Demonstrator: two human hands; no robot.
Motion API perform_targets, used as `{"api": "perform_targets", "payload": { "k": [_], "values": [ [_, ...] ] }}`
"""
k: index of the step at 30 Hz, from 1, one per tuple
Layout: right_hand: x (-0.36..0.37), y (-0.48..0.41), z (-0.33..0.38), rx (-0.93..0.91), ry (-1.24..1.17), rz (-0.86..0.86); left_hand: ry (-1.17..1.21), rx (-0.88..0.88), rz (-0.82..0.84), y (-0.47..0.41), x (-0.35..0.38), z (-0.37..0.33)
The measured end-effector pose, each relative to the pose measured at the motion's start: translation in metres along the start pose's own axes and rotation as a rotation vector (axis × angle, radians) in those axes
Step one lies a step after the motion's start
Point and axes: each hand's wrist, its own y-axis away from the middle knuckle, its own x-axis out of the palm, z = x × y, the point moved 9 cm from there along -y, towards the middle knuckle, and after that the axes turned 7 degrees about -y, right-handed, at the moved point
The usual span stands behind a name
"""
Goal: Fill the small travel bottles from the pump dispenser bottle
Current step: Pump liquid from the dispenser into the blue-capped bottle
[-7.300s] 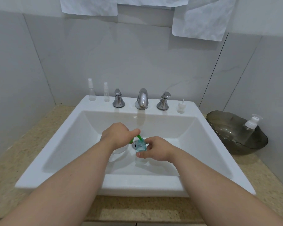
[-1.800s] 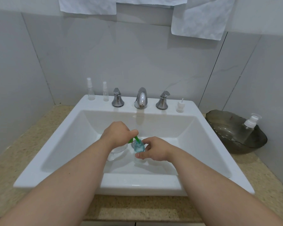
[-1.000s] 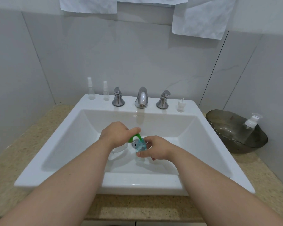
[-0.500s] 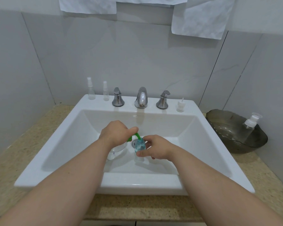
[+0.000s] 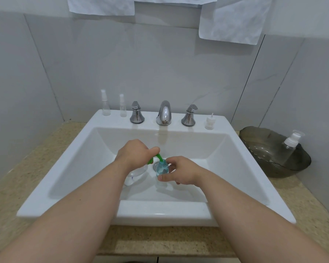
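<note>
"Head view, over a white sink (image 5: pixel 160 211) — what do the two hands have?"

"Left hand (image 5: pixel 133 158) is curled over the head of the pump dispenser bottle (image 5: pixel 136 174), whose clear body stands in the basin under the wrist. Right hand (image 5: pixel 180 171) pinches a small blue travel bottle (image 5: pixel 162 168) between thumb and fingers, upright, just beside the drain (image 5: pixel 154 166). The hands are close together, not touching."

"And the spout?"

"Green spout (image 5: pixel 158 157) angles down from the left thumb to the travel bottle's open neck. Whether the tip sits inside the mouth is too small to tell."

"How is this step done well?"

"By my judgement: short, slow presses, with the neck held snug under the tip so nothing runs down the side. Watch the level through the blue wall, which is hard to read from here, and stop short of the neck to leave room for a cap."

"What waits?"

"A taller clear spray bottle (image 5: pixel 105 104) and a slimmer spray bottle (image 5: pixel 123 107) stand on the sink ledge left of the taps (image 5: pixel 164 113), with a small white cap (image 5: pixel 209 122) to the right. Another clear pump bottle (image 5: pixel 291 147) leans in a dark bowl (image 5: pixel 264 160) on the counter (image 5: pixel 36 158) — well apart."
</note>
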Motion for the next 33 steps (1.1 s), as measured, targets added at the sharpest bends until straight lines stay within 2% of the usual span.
{"api": "perform_targets", "payload": {
  "k": [33],
  "values": [
    [0.0037,-0.0039,-0.0039,-0.019,0.026,0.01,0.0,0.004,0.033,0.0043,0.0002,-0.0023]
  ]
}}
